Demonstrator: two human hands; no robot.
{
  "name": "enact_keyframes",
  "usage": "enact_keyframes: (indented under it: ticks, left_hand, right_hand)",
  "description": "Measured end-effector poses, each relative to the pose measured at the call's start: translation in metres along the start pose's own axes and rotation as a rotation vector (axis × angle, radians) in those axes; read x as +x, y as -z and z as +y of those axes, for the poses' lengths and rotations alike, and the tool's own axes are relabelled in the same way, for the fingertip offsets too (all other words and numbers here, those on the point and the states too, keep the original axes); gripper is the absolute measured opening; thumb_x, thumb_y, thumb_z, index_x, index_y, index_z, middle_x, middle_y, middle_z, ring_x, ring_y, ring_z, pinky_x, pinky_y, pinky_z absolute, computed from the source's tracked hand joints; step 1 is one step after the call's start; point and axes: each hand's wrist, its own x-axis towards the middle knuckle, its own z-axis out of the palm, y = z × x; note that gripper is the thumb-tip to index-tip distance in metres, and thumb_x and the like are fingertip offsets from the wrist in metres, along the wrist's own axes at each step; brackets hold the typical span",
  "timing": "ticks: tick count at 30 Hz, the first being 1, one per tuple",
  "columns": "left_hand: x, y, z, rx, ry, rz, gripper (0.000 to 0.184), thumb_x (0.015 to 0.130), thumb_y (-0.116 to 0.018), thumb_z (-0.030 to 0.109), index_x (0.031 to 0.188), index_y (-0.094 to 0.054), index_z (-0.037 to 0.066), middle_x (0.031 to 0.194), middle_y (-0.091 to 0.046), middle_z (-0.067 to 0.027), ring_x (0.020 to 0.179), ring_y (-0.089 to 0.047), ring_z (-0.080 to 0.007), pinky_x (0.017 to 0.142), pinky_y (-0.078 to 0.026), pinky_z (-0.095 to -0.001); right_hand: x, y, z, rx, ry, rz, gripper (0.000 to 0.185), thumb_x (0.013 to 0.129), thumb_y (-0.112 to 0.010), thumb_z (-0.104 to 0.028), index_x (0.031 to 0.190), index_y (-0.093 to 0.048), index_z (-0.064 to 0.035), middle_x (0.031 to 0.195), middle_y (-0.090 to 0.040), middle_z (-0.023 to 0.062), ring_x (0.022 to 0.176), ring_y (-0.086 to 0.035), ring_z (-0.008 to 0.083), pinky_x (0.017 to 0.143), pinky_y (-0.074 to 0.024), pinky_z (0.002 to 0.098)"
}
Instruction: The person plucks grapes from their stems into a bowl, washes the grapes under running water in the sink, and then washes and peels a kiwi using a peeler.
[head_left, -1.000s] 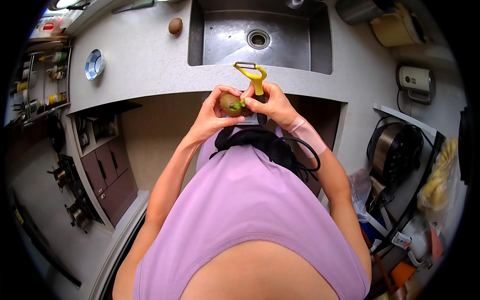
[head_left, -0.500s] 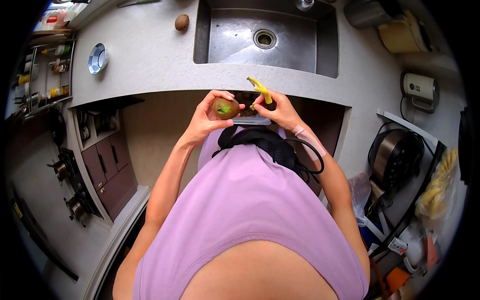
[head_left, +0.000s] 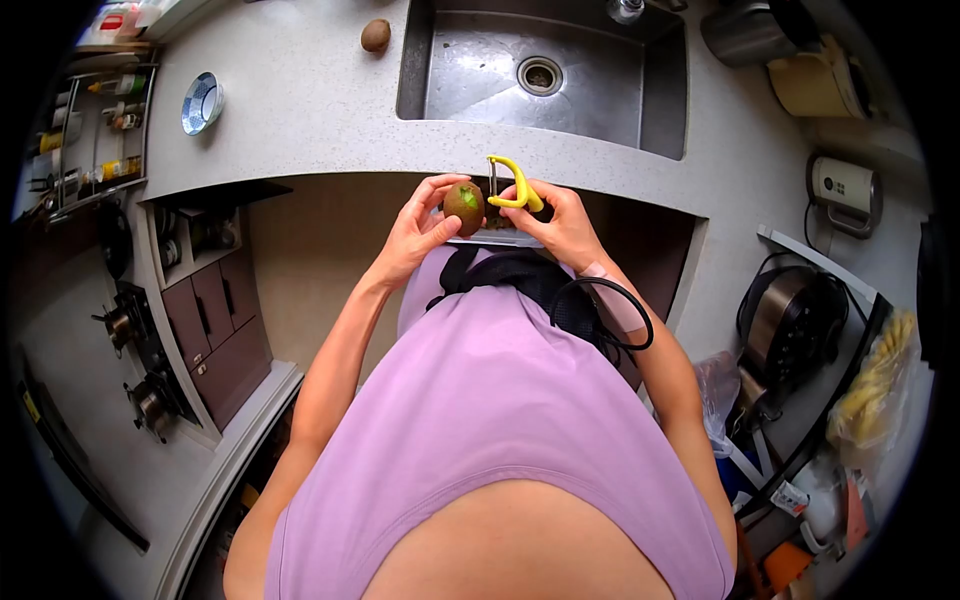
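My left hand (head_left: 412, 232) is closed around a brown kiwi (head_left: 463, 210), whose upper side shows a small bright green patch bare of skin. A yellow peeler (head_left: 524, 192) is gripped in my right hand (head_left: 562, 225), its metal blade upright and facing the kiwi with a small gap between them. Below both hands, the pale rim of a container (head_left: 497, 239) shows, with dark bits inside that I cannot make out. My hands hide most of it.
Ahead is a sunken steel sink (head_left: 470, 85) in the speckled counter (head_left: 300, 110). A second kiwi (head_left: 376, 36) rests left of the sink, and a blue-and-white bowl (head_left: 202, 103) stands farther left. The counter's front edge lies just beyond my hands.
My left hand has turned the kiwi, so the green patch now faces up near its top end. The peeler has rotated, bringing its blade upright and into view.
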Motion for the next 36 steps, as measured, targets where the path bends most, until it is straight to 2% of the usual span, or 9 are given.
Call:
enact_keyframes:
  ticks: [2, 10, 12, 15, 22, 24, 30, 34, 36]
  left_hand:
    - [0.001, -0.001, -0.002, 0.030, -0.028, 0.026, 0.055, 0.085, -0.070, 0.012, 0.132, -0.042, 0.005, 0.129, -0.046, -0.0112, 0.114, -0.054, -0.0195, 0.095, -0.047, -0.0317]
    - [0.003, -0.006, 0.003, 0.280, -0.109, 0.061, 0.053, 0.081, -0.074, 0.010, 0.127, -0.049, 0.005, 0.127, -0.051, -0.0075, 0.104, -0.059, -0.0143, 0.087, -0.049, -0.0273]
    - [0.003, -0.005, 0.003, 0.323, -0.130, 0.068, 0.052, 0.080, -0.075, 0.011, 0.126, -0.051, 0.004, 0.126, -0.052, -0.0069, 0.101, -0.060, -0.0133, 0.085, -0.049, -0.0264]
    - [0.003, -0.006, 0.008, 0.436, -0.134, 0.072, 0.054, 0.079, -0.074, 0.004, 0.126, -0.048, 0.004, 0.122, -0.053, -0.0089, 0.106, -0.058, -0.0144, 0.094, -0.048, -0.0297]
    - [0.003, -0.010, 0.007, 0.628, -0.195, 0.152, 0.053, 0.074, -0.079, 0.011, 0.121, -0.056, 0.005, 0.117, -0.058, -0.0065, 0.093, -0.062, -0.0136, 0.080, -0.051, -0.0260]
    - [0.005, -0.011, 0.007, 0.634, -0.229, 0.176, 0.051, 0.072, -0.081, 0.016, 0.118, -0.060, 0.007, 0.116, -0.058, -0.0059, 0.090, -0.062, -0.0136, 0.073, -0.052, -0.0251]
    - [0.005, -0.015, 0.006, 0.746, -0.245, 0.232, 0.049, 0.071, -0.082, 0.016, 0.114, -0.062, 0.005, 0.108, -0.060, -0.0055, 0.088, -0.062, -0.0137, 0.071, -0.052, -0.0249]
    - [0.002, -0.020, 0.010, 0.672, -0.154, 0.235, 0.050, 0.072, -0.082, 0.016, 0.116, -0.060, 0.004, 0.109, -0.061, -0.0054, 0.087, -0.063, -0.0133, 0.072, -0.052, -0.0252]
    - [0.001, -0.019, 0.011, 0.612, -0.093, 0.221, 0.051, 0.073, -0.081, 0.016, 0.117, -0.059, 0.004, 0.111, -0.061, -0.0055, 0.088, -0.063, -0.0130, 0.074, -0.052, -0.0255]
  right_hand:
    - [0.003, -0.009, -0.023, 0.076, -0.013, 0.061, 0.020, 0.085, -0.069, -0.015, 0.098, -0.069, 0.0000, 0.072, -0.063, -0.0003, 0.066, -0.053, 0.0046, 0.062, -0.0435, 0.0218]
    - [0.005, -0.013, -0.031, 0.068, -0.041, 0.131, 0.017, 0.084, -0.069, -0.014, 0.095, -0.072, -0.0015, 0.071, -0.063, 0.0004, 0.065, -0.052, 0.0041, 0.060, -0.0427, 0.0219]
    - [0.005, -0.011, -0.033, 0.006, -0.093, 0.095, 0.019, 0.084, -0.072, -0.014, 0.095, -0.070, 0.0020, 0.082, -0.067, 0.0030, 0.075, -0.057, 0.0056, 0.069, -0.0469, 0.0224]
    - [0.005, -0.012, -0.036, -0.011, -0.100, 0.105, 0.019, 0.083, -0.073, -0.013, 0.095, -0.070, 0.0019, 0.081, -0.068, 0.0028, 0.074, -0.057, 0.0059, 0.069, -0.0474, 0.0226]
    - [0.004, -0.014, -0.030, -0.105, -0.097, 0.104, 0.017, 0.082, -0.072, -0.011, 0.095, -0.071, 0.0000, 0.080, -0.069, 0.0032, 0.073, -0.058, 0.0064, 0.068, -0.0481, 0.0234]
    - [0.005, -0.015, -0.026, -0.204, 0.022, 0.183, 0.020, 0.077, -0.072, -0.016, 0.089, -0.069, -0.0001, 0.070, -0.065, 0.0159, 0.061, -0.063, 0.0207, 0.060, -0.0472, 0.0318]
    - [0.005, -0.019, -0.036, -0.400, 0.046, 0.221, 0.019, 0.075, -0.069, -0.014, 0.083, -0.064, 0.0014, 0.074, -0.063, 0.0220, 0.068, -0.063, 0.0365, 0.062, -0.0480, 0.0381]
    - [0.006, -0.018, -0.033, -0.379, 0.033, 0.222, 0.018, 0.074, -0.069, -0.013, 0.082, -0.063, 0.0018, 0.075, -0.064, 0.0203, 0.067, -0.065, 0.0315, 0.062, -0.0484, 0.0363]
    - [0.006, -0.016, -0.034, -0.191, -0.047, 0.203, 0.017, 0.074, -0.069, -0.012, 0.082, -0.064, 0.0013, 0.073, -0.066, 0.0151, 0.065, -0.065, 0.0224, 0.063, -0.0485, 0.0319]
